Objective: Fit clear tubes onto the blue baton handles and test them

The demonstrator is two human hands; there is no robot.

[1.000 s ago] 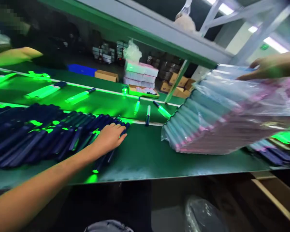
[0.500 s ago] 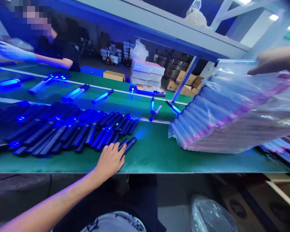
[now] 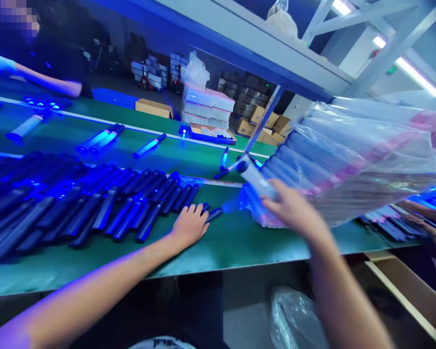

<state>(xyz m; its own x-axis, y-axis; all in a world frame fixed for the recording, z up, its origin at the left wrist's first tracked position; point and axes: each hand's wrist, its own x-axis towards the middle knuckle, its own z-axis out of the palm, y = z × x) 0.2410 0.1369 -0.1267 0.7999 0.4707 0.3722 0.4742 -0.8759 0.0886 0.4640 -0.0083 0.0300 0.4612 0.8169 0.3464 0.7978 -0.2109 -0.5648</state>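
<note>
My left hand (image 3: 191, 227) lies palm-down over the green bench top (image 3: 218, 252), fingers slightly parted and curled over a slim, dark-blue cylindrical stick (image 3: 215, 214); whether they grip it I cannot tell. The stick looks rigid and smooth, likely to roll; I judge its mid-barrel the sound hold. Left of it lies a heap of similar dark-blue sticks (image 3: 119, 208). My right hand (image 3: 290, 206) pinches the near end of a translucent whitish tube with a dark end (image 3: 257, 179), raised in front of a clear plastic bag of pale, pink-banded tubes (image 3: 349, 169). The tube is probably light, stiff and slippery, thin-walled enough to dent; a gentle hold around the barrel should suit. Beyond lie blue-glowing sticks (image 3: 148, 145).
</note>
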